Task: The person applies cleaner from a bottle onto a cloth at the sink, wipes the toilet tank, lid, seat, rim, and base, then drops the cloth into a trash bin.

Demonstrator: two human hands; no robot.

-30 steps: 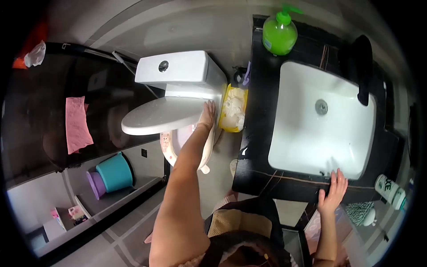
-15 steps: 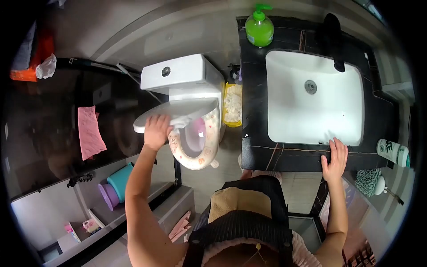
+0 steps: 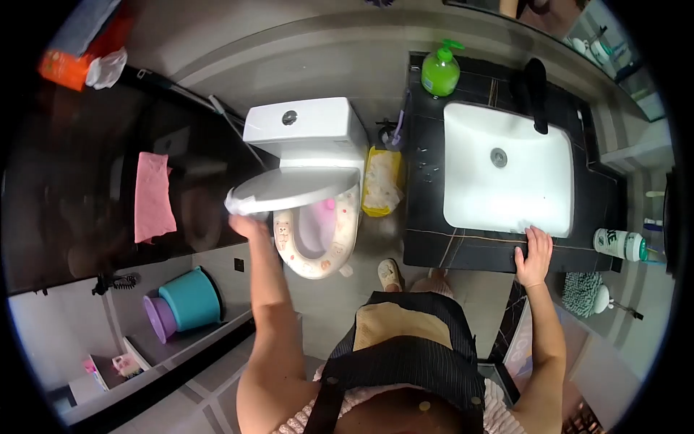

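My left hand (image 3: 246,226) is at the left edge of the partly raised toilet lid (image 3: 300,186), with a white wipe (image 3: 237,203) pressed against that edge. Its fingers are partly hidden behind the wipe and the lid. Below the lid lies a cream patterned seat (image 3: 318,266) on the bowl. My right hand (image 3: 533,257) rests on the front rim of the white sink (image 3: 506,181), fingers apart and holding nothing. The white tank (image 3: 303,123) stands behind the lid.
A yellow bin (image 3: 382,181) stands between toilet and black counter (image 3: 426,249). On the counter are a green soap bottle (image 3: 440,71) and a white bottle (image 3: 618,244). A pink cloth (image 3: 153,197) hangs at the left, above a teal bucket (image 3: 191,298).
My left hand has moved from the right side of the lid across its top to the left edge, and the wipe now shows there. My right hand stays at the sink rim.
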